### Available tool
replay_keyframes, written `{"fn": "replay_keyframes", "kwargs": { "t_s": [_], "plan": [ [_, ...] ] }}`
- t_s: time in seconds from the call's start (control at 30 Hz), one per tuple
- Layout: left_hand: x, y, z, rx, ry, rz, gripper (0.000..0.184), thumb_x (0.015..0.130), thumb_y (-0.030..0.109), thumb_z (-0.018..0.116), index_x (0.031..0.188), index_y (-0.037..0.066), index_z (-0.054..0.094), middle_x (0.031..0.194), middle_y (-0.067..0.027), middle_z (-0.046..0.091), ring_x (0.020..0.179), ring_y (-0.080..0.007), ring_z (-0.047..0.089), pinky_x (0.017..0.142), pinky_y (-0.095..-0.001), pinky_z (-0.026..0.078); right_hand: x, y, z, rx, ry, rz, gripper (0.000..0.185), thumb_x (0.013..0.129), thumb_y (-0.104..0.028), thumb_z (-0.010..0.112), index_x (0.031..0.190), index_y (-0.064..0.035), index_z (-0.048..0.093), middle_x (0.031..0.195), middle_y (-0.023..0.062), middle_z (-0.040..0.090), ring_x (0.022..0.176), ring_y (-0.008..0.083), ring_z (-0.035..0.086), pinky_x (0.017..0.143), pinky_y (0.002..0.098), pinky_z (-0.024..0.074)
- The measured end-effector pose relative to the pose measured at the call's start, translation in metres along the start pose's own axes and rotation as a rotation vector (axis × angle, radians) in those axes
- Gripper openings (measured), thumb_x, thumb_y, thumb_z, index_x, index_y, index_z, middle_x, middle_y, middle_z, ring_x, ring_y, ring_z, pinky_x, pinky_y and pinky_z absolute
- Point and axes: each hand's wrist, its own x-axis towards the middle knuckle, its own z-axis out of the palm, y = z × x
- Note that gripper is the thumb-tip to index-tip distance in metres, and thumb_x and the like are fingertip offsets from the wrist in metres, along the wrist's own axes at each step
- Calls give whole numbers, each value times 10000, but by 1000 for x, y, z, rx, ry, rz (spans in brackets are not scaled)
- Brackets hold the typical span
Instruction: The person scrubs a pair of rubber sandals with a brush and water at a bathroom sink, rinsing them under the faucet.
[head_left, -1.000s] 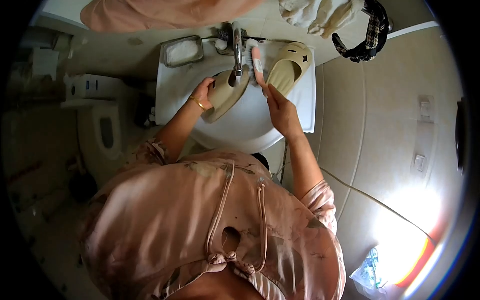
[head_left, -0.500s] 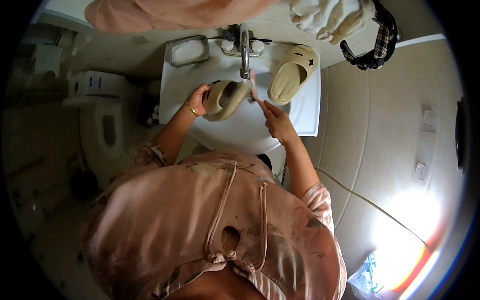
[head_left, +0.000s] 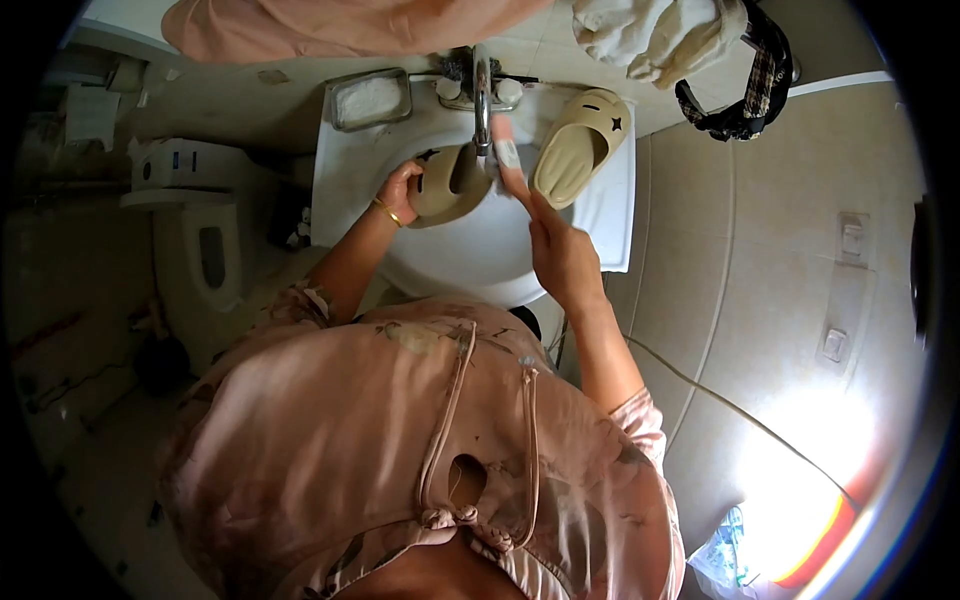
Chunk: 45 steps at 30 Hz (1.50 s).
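My left hand (head_left: 401, 192) grips a beige slipper (head_left: 436, 187) by its outer side and holds it over the white sink (head_left: 440, 268). The slipper is tipped on edge under the faucet (head_left: 482, 100). In my right hand (head_left: 563, 255) is a scrub brush (head_left: 508, 160) with a pinkish back, its head beside the slipper's right edge. Its bristles are mostly hidden, so I cannot tell whether they touch the slipper. A second beige slipper (head_left: 572, 158), with a dark star-shaped cutout, lies on the sink's right rim.
At the sink's back left corner stands a soap dish (head_left: 370, 100) with something white in it. A white cloth (head_left: 660, 35) and a dark plaid headband (head_left: 735, 110) hang at the upper right. A toilet (head_left: 205, 240) stands to the left. A cord (head_left: 720, 395) crosses the right wall.
The held slipper has turned in my left hand, showing more of its upper. My right hand has turned with the brush, whose back now faces up more.
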Motion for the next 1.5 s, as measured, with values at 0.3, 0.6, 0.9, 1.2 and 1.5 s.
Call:
{"fn": "replay_keyframes", "kwargs": {
  "t_s": [0.3,0.6,0.9,1.2,1.5],
  "plan": [
    [3,12,-2,-76,-84,17,317,771,198,550,1040,36,591,1014,-78,623,913,-237,584,873,-381,457,67,-23,-30,-65,-89,-74,319,908,-260,468,1178,-128,575,982,203,628,948,372,583,813,410,456],
    [-6,-9,2,213,-35,158,175,762,173,583,913,84,595,899,-16,583,854,-151,545,770,-312,457,30,17,27,353,54,-32,380,929,-191,480,1275,-33,475,1071,235,606,1021,326,583,877,333,436],
    [-27,-1,36,0,-5,73,310,817,290,604,1050,87,588,1018,-38,613,942,-169,572,829,-332,457,-7,33,42,682,154,142,519,907,-226,552,1317,51,393,1265,205,516,1198,222,479,972,268,354],
    [-39,-7,40,1180,304,116,777,758,513,650,1255,-35,412,1244,-175,491,1109,-289,495,945,-356,395,38,24,61,349,30,122,610,847,-324,595,1308,27,405,1241,200,527,1174,297,496,938,322,397],
    [-50,17,128,2173,35,398,1214,498,445,784,1433,94,93,1436,-170,244,1333,-358,235,1018,-624,203,41,-1,57,271,2,10,462,877,-209,517,1286,-7,442,1118,269,552,1048,374,546,866,363,436]
  ]
}}
